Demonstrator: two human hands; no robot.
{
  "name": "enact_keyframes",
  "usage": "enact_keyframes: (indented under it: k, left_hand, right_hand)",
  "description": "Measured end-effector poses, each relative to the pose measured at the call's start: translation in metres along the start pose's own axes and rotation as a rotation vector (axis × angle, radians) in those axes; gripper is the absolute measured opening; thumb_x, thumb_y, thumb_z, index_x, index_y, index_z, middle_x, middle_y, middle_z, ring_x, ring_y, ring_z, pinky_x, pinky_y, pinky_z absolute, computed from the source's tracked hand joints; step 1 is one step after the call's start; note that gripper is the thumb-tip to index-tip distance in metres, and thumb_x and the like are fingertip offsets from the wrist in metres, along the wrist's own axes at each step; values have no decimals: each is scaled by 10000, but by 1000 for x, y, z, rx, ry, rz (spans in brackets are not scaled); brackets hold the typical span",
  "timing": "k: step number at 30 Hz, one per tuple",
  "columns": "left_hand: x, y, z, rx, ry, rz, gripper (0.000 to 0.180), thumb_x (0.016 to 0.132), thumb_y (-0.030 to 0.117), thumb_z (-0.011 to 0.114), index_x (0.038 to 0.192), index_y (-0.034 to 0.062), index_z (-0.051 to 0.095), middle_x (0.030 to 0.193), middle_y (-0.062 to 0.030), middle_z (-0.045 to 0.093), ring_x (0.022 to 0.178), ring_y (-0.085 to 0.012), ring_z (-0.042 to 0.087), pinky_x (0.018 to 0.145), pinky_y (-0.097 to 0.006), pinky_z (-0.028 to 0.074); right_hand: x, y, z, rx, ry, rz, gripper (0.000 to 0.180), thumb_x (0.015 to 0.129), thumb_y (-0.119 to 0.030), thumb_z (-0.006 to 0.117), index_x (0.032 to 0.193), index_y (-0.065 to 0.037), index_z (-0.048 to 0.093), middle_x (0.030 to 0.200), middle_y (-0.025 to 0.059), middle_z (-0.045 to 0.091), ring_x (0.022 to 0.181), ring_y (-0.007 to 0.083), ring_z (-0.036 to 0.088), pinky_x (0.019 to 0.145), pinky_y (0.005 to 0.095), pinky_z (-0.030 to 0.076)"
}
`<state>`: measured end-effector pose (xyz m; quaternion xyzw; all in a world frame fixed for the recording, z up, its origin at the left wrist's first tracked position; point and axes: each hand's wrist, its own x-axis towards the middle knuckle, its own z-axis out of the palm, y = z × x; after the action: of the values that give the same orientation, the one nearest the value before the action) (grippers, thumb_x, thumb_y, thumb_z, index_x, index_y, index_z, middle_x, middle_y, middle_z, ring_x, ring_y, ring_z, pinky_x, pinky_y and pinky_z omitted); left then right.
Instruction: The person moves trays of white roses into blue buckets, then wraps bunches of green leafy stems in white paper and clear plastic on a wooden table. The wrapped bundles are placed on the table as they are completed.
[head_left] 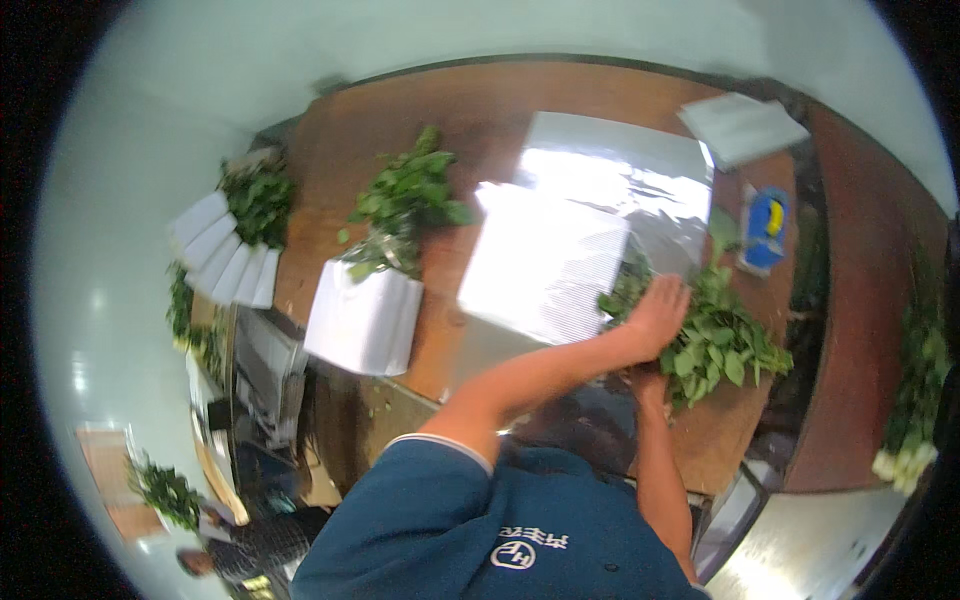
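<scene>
A bunch of green leafy stems lies at the right side of the brown table, its leaves spreading right. My left hand reaches across it, fingers stretched out over the stems beside a white ribbed sheet. Below the left wrist, my right hand is at the bunch's near side; the left forearm and leaves hide its fingers. Under the ribbed sheet is shiny clear film, extending toward the far edge. Smaller leaves show between sheet and left hand.
A white-wrapped bunch lies on the table's left, its leaves pointing away. Several white-wrapped bundles stand beyond the left edge. A blue and yellow tape dispenser and white sheets are at right. Another person is lower left, near greenery.
</scene>
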<state>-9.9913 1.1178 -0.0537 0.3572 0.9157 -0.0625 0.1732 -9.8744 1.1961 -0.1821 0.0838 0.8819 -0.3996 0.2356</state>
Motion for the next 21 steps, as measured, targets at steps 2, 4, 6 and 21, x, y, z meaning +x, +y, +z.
enact_keyframes:
  k: [2,4,6,21]
  left_hand:
    - [11,0,5,-36,-41,-8,1026,874,335,741,1589,-120,163,1626,-384,213,1518,-508,244,1260,-566,176]
    - [17,-2,9,-4,-41,38,1103,783,415,816,1551,-143,254,1547,-409,341,1463,-510,348,1220,-588,247]
    - [19,-5,12,-25,51,57,1133,694,445,864,1507,-144,338,1452,-382,454,1378,-494,442,1172,-596,302]
    - [-142,-112,-89,-565,877,295,799,549,156,800,1247,-128,533,1198,-233,592,1184,-388,544,1028,-464,385]
  right_hand:
    - [2,-7,-7,207,-68,128,344,1003,-346,623,953,-11,681,853,149,726,752,288,689,680,453,522]
    - [4,-8,-9,-491,-2,-179,284,1030,-277,600,973,-14,691,891,179,732,754,299,707,668,452,544]
    - [5,-3,-8,-101,40,28,272,1021,-270,607,969,-21,704,905,194,728,745,330,697,679,466,544]
    - [23,-17,3,31,352,-204,429,1041,-392,591,1299,-49,603,1157,152,650,987,276,653,831,416,540]
